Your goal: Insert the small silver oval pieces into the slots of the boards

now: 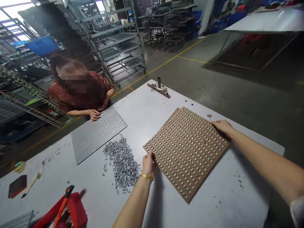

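A brown board [186, 148] covered in rows of small silvery oval pieces is held between my hands above the white table. My left hand [148, 164], with a gold bracelet at the wrist, grips its left edge near the corner. On the far right edge, my right hand [222, 126] has its fingers closed round the board. Parts of both hands' fingers are hidden beneath it. Left of my left hand lies a heap of loose grey oval pieces [123, 161] on the table.
Across the table [140, 110] a co-worker [80, 88] leans over a grey sheet [98, 133] with rows of pieces. A red container [79, 209] with an orange-handled tool [62, 204] stands at front left. A dark bar with an upright post [159, 85] lies at the far corner. Racks [118, 47] stand behind.
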The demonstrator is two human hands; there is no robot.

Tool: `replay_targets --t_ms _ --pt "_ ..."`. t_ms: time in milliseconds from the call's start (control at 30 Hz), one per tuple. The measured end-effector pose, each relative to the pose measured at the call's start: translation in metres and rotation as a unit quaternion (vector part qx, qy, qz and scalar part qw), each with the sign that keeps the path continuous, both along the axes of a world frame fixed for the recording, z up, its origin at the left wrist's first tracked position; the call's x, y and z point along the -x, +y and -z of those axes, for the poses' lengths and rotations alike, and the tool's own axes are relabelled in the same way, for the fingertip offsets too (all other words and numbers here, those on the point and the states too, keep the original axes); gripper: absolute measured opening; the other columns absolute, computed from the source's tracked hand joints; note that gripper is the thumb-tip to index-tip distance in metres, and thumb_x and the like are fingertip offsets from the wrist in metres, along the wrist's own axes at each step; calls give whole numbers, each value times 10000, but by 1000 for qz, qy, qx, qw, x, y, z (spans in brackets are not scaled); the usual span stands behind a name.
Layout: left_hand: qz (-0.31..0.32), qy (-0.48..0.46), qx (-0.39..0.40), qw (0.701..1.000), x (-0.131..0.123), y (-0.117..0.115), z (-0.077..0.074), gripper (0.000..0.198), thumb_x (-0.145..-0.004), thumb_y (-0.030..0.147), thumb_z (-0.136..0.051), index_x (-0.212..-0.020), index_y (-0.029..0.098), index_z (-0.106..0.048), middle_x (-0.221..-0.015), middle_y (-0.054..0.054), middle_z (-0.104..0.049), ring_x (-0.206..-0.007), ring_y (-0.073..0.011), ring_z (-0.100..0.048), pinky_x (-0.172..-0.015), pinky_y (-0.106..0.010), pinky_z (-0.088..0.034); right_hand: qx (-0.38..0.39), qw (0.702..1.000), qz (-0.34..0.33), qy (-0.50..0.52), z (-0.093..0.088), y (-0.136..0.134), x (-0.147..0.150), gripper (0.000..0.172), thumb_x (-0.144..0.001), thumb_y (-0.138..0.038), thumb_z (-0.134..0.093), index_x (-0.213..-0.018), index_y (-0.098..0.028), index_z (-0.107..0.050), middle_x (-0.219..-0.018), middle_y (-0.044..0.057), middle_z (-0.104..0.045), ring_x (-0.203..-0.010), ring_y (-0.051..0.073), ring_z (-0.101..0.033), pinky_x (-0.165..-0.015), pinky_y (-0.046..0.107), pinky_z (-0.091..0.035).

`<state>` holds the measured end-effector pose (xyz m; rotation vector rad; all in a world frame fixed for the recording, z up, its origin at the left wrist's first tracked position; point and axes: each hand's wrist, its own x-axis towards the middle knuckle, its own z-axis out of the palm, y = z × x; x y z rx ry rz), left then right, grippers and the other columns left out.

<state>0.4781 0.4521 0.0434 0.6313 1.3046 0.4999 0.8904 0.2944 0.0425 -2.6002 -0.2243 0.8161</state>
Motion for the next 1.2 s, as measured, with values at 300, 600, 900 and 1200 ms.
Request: replay_targets --t_ms 300,600,900,1200 --pt "-27 23 -17 999 -37 23 22 360 -633 474 -729 -703 187 -523 -532 34 -507 -525 -149 -534 -480 -257 -398 48 994 -62 -72 30 52 -42 303 -931 -364 -555 -1159 -166 -584 -1182 75 -592 -1023 212 -599 -866 405 -517" --pt "-45 22 -8 999 -40 27 23 319 -667 418 -724 -731 185 -516 -536 69 -452 -493 -106 -462 -487 -241 -395 73 987 -98 -108 49 63 -47 291 -934 -347 -555 -1166 -173 -580 -1184 75 -590 -1008 204 -603 -853 392 -525" --pt "-51 17 3 999 -38 25 26 380 -634 447 -759 -719 185 -498 -551 87 -408 -505 -86 -425 -528 -240 -402 81 980 -108 -148 51 58 -46 344 -943 -410 -453 -1016 -181 -699 -1071 88 -690 -980 234 -633 -815 323 -474" --pt "-52 18 11 998 -36 22 28 353 -648 427 -756 -765 174 -539 -573 75 -427 -534 -95 -441 -531 -239 -403 82 975 -106 -176 55 55 -42 380 -901 -392 -436 -1027 -193 -735 -1083 110 -705 -986 267 -633 -769 301 -446"
